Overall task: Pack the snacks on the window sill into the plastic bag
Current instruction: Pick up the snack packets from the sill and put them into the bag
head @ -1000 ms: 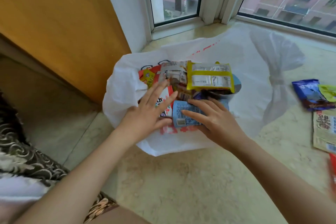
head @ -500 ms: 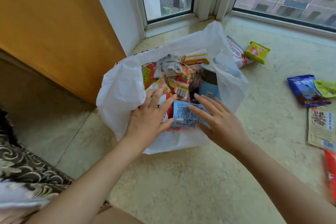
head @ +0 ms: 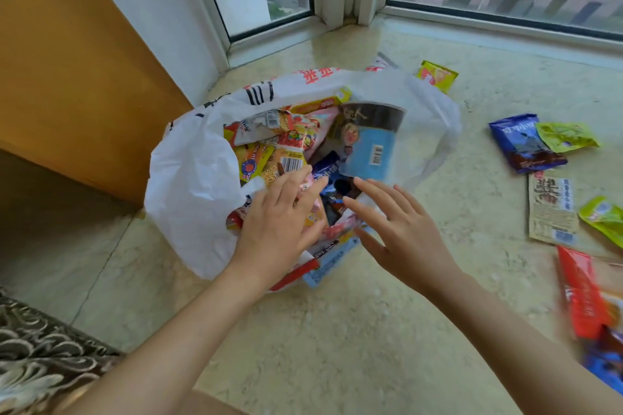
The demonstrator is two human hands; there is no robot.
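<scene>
The left hand lies flat at centre frame, fingers spread and loose, resting on the packets at the near mouth of the bag; it grips nothing. The right hand is just to its right, open with fingers splayed, touching or just above the bag's near rim, also holding nothing.

The white bag sits in the middle of the frame on the sill, mouth gaping and stuffed with snacks: a blue cup lies tilted under the thin plastic at its right side, orange and yellow packets crowd its left side, and a dark blue packet shows between the two hands' fingertips.

More snacks lie loose on the sill. A yellow packet is just behind the bag at upper centre. At right, well apart from the bag, are a blue packet overlapped by a green one, a beige sachet, another green packet and a blurred red packet toward the lower right
</scene>
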